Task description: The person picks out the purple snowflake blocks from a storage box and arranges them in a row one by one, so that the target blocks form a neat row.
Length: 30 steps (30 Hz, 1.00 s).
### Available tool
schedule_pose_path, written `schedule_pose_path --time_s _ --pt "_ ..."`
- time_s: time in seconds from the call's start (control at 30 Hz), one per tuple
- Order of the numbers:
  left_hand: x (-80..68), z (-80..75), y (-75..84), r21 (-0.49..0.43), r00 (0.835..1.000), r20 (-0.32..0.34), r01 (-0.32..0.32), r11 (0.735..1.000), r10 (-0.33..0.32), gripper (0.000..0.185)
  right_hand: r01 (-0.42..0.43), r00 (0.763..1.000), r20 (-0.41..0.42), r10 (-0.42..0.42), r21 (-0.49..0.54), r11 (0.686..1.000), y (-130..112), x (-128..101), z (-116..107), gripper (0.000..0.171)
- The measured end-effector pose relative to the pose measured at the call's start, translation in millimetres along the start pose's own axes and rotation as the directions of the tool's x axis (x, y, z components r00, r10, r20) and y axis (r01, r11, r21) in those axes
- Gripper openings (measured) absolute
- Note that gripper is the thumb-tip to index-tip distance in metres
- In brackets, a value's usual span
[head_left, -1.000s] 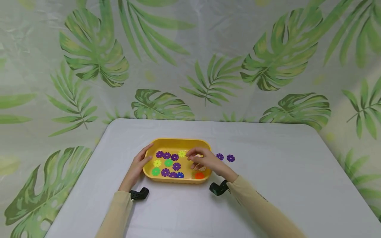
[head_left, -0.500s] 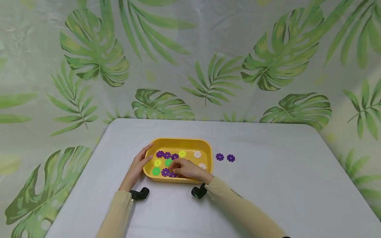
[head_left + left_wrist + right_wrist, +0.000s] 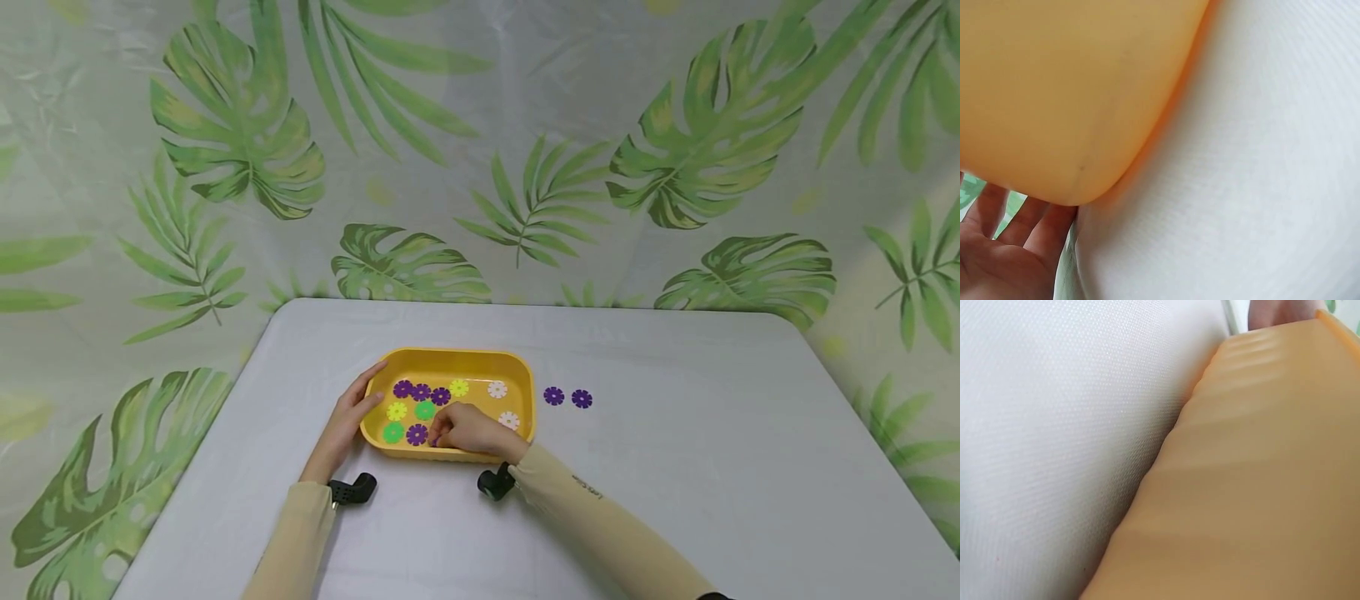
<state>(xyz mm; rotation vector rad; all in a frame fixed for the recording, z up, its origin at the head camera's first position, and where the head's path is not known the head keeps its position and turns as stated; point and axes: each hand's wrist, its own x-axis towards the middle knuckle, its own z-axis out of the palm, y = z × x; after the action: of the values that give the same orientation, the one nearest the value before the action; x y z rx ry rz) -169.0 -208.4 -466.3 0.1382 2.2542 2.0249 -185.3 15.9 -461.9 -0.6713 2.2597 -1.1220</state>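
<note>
A yellow tray point(image 3: 450, 355) on the white table holds several flower-shaped discs: purple point(image 3: 421, 392), yellow point(image 3: 459, 387), green point(image 3: 425, 410) and white point(image 3: 497, 388). My left hand point(image 3: 347, 421) lies flat against the tray's left wall, thumb over the rim; the left wrist view shows its straight fingers point(image 3: 1004, 247) beside the tray's corner point(image 3: 1054, 94). My right hand point(image 3: 444, 434) reaches over the front rim, fingers curled down and pinching a purple disc point(image 3: 433, 442) that is mostly hidden. The right wrist view shows only the tray's outer wall point(image 3: 1260, 487) and tablecloth.
Two purple discs point(image 3: 553, 396) point(image 3: 582, 398) lie on the table point(image 3: 675, 467) just right of the tray. A leaf-print curtain hangs behind the table's far edge. Black wrist mounts point(image 3: 352, 490) point(image 3: 495, 483) sit at both sleeves.
My right hand moved from the tray's right side to its front middle, uncovering the white discs, then curled its fingers onto a purple disc there. The left hand stayed put.
</note>
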Motion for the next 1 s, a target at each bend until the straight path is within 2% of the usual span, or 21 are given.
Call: schedule_pose_path --time_s 0.3,0.63,0.83,1.0 --pt "-0.6 1.8 1.7 0.001 1.000 -0.005 0.011 1.000 -0.011 0.049 -0.032 0.998 -0.051 0.035 0.064 0.997 0 -7 -12 0.007" --pt "0.1 1.3 2.5 0.020 0.999 -0.013 0.032 0.999 -0.031 0.049 0.052 0.992 -0.123 -0.024 0.227 0.973 4 -27 -47 0.012" --pt "6.5 -1.7 -13.5 0.010 1.000 -0.012 0.021 1.000 -0.021 0.049 0.072 0.982 -0.186 -0.023 0.262 0.962 19 -47 -76 0.015" --pt "10.5 -3.7 -25.1 0.033 1.000 -0.023 0.004 0.999 -0.004 0.048 0.064 0.969 -0.247 0.014 0.303 0.951 44 -68 -102 0.022"
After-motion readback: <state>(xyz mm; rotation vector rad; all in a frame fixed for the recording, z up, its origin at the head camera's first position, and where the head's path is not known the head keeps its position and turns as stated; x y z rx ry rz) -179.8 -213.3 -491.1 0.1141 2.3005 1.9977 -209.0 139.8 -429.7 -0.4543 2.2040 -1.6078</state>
